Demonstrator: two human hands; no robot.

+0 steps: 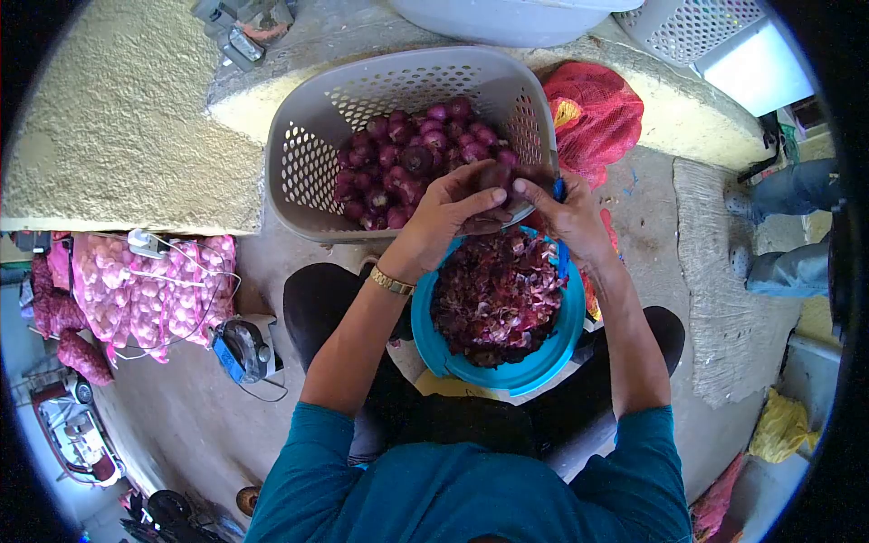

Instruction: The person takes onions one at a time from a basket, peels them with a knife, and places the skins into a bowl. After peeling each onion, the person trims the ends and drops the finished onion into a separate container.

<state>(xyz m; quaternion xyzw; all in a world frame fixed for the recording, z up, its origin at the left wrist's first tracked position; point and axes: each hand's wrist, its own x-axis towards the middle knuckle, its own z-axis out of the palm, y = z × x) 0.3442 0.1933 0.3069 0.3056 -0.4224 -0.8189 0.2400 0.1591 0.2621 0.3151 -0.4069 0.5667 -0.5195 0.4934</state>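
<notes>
My left hand [445, 210] curls its fingers round a dark red onion [493, 178], thumb on top. My right hand [568, 217] meets it from the other side, its thumb close to the onion. A slim blue handle [562, 260] shows beside the right palm and fingers; its other end is hidden. Both hands are over the near rim of a grey perforated basket [299, 109] that holds many red onions [425, 149]. Below them, between my knees, a turquoise basin [579, 326] contains loose onion skins [498, 299].
A red mesh sack [597, 113] lies right of the basket. Pink net bags of bulbs [154, 285] stand at left, near a scale-like device [244, 348] with a cord. Behind is a concrete ledge [362, 32]. Another person's legs [792, 226] are at right, by a woven mat [724, 299].
</notes>
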